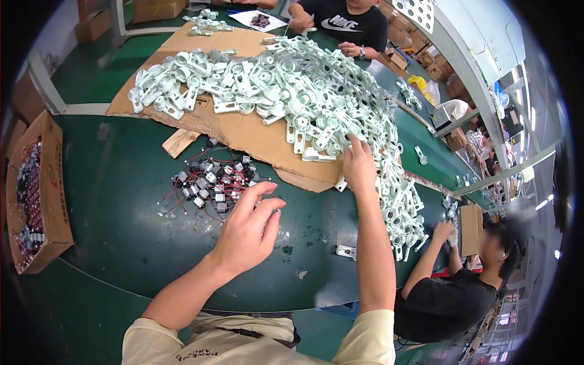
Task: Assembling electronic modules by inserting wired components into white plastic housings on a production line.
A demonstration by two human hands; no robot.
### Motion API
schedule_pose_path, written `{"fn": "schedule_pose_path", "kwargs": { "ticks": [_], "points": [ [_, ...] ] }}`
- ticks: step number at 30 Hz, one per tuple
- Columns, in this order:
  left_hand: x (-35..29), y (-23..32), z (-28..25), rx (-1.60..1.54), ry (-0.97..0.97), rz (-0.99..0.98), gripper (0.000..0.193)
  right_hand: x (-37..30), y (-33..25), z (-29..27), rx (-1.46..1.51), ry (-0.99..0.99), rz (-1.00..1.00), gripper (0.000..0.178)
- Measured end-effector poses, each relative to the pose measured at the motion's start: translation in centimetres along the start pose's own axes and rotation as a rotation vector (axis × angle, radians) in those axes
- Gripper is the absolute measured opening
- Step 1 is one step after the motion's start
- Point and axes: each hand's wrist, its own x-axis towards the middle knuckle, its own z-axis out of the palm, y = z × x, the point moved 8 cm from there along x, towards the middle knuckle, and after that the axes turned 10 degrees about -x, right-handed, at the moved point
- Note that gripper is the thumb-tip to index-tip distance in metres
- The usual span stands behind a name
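Left hand [248, 224] empty, fingers parted; wired grey components [214, 185] at its eleven o'clock. Right hand [360, 163] beside pale housings [307, 91], toward eleven; grip cannot be told.

The table [115, 164] holds 1 wooden block [180, 143], 1 heap of wired components [212, 185] and 1 heap of pale parts [304, 91], pieces too jumbled to count. 1 box [56, 182] flanks its left edge; the wearer's 2 hands [244, 228] show.

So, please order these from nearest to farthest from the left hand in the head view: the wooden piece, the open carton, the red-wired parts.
From the left hand:
1. Red-wired parts, ahead and left.
2. Wooden piece, beyond them, leftward.
3. Open carton, far left.
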Motion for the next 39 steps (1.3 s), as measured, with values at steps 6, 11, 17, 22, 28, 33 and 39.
{"fn": "schedule_pose_path", "kwargs": {
  "ticks": [6,11,17,22,28,33,39],
  "points": [
    [0.0,-0.5,0.2,-0.018,-0.006,-0.018,0.016,1.3,2.2,0.9,0.272,-0.157,0.238,0.032],
    [-0.1,-0.3,0.2,-0.045,-0.033,-0.050,0.017,0.1,5.5,-3.8,0.113,-0.064,0.254,0.035],
    [0.1,0.0,0.8,-0.063,-0.067,-0.049,0.017,-0.5,8.1,-4.5,-0.287,-0.004,0.189,0.028],
    [0.0,-0.4,0.9,-0.050,-0.057,-0.038,0.016,0.8,3.4,0.9,-0.053,-0.218,0.131,0.036],
    [-0.1,-0.8,1.1,-0.039,-0.068,-0.070,0.017,0.2,2.8,1.1,-0.240,-0.205,0.077,0.042],
    [-0.1,-0.7,1.0,-0.025,-0.080,-0.056,0.017,0.8,5.7,-3.6,-0.432,-0.137,0.169,0.041],
    [0.1,-0.5,1.0,0.009,-0.080,-0.020,0.016,0.5,4.5,-4.3,0.058,-0.270,0.016,0.033]
  ]
}}
